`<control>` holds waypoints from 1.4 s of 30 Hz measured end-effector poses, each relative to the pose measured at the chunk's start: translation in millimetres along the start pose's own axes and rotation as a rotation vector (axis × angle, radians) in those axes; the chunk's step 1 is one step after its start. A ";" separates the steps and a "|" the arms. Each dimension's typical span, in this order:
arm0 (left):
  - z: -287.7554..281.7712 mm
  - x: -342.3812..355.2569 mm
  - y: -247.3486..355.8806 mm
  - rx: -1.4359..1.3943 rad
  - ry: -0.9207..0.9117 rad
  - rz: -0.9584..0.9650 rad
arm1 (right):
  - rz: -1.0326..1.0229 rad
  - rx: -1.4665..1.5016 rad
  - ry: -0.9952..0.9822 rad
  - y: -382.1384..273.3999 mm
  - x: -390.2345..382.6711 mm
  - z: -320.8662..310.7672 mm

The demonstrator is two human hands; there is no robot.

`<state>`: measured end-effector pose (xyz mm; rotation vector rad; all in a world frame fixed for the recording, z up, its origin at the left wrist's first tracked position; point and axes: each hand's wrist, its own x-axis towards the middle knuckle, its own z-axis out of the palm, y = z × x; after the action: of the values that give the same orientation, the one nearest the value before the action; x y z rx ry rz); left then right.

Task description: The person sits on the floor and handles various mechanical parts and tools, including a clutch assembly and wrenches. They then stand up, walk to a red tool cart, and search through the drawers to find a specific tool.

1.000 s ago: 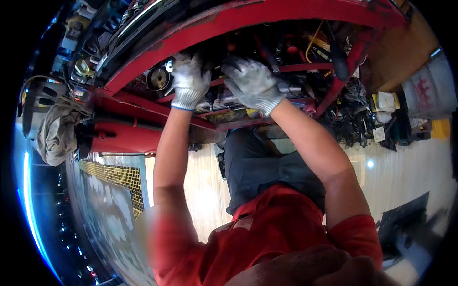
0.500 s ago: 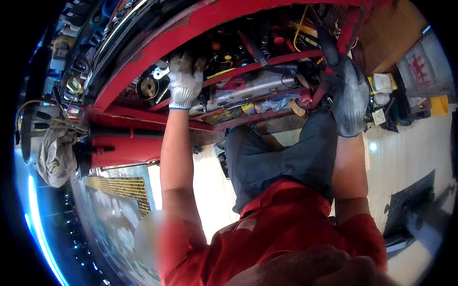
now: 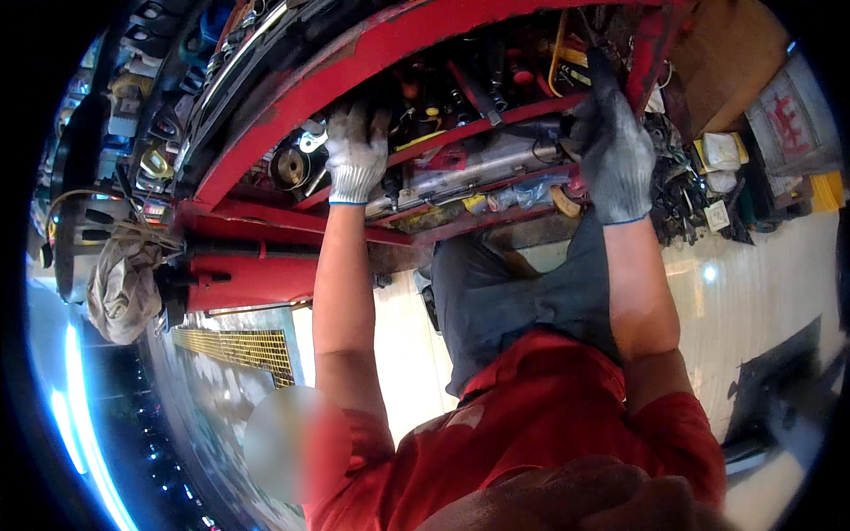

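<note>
My left hand (image 3: pixel 357 157), in a grey-white knit glove with dark fingers, reaches into the upper shelf of a red metal tool cart (image 3: pixel 292 84). Its fingers stretch forward and look apart, though their tips fade into shadow. Beside it are a roll of tan tape (image 3: pixel 289 166) and a shiny metal tool head (image 3: pixel 312 140). At the shelf's right end is my right hand (image 3: pixel 620 168), gloved alike, its dark fingers stretched out and spread near the red upright. I see nothing held in either hand. Several dark hand tools (image 3: pixel 474 93) lie on the shelf between them.
A lower shelf holds a long silver metal case (image 3: pixel 474 166) and blue plastic wrapping (image 3: pixel 536 190). A grey cloth (image 3: pixel 126 288) hangs at the left near a red panel (image 3: pixel 257 279). At the right stand cardboard (image 3: pixel 717 62), a pale box (image 3: pixel 792 124) and dark clutter (image 3: pixel 686 199).
My right hand has shifted left and turned, its fingers now over the shelf's right end. My left hand stays at the upper shelf. The whole view has swung slightly.
</note>
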<state>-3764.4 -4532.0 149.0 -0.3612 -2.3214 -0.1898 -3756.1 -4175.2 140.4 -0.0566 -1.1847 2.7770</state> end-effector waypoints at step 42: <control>-38.2 -129.6 211.1 -1.673 -0.703 -1.062 | -0.670 -1.447 -0.868 -0.2 -61.9 1.9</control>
<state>-3585.7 -4367.0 88.4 0.1564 -2.0819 -2.8767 -3694.8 -4184.2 141.0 1.1808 -2.4368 0.8882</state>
